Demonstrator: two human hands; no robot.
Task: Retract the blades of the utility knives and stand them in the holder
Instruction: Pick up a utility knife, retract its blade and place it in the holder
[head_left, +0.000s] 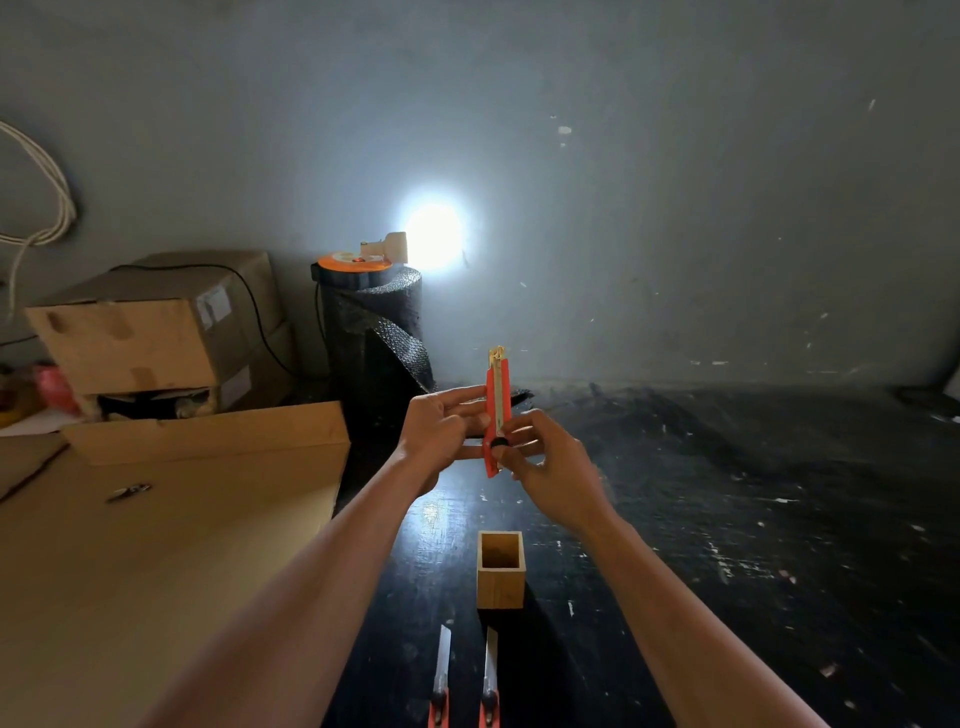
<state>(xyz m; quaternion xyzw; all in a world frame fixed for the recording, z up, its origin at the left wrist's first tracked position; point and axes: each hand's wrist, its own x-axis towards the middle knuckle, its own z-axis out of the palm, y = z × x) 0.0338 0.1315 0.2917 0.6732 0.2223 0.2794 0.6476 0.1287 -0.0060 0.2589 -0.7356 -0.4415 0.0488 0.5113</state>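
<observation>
Both hands hold one red knife (496, 415) upright above the dark surface (727, 519): the left hand (441, 431) has a grip on its side, the right hand (545, 462) pinches near its black slider. Nearer stands the empty wooden holder (500, 570), then two more knives (465, 680), blades out.

Storeroom or rough workshop corner. A bare, scuffed grey wall (675, 208) rises behind a black, paint-flecked work surface (753, 519). At far left stand stacked cardboard boxes (156, 322), a roll of black bubble wrap (376, 332), and looped white cable (41, 197); flat cardboard sheets (156, 545) lie near left.
</observation>
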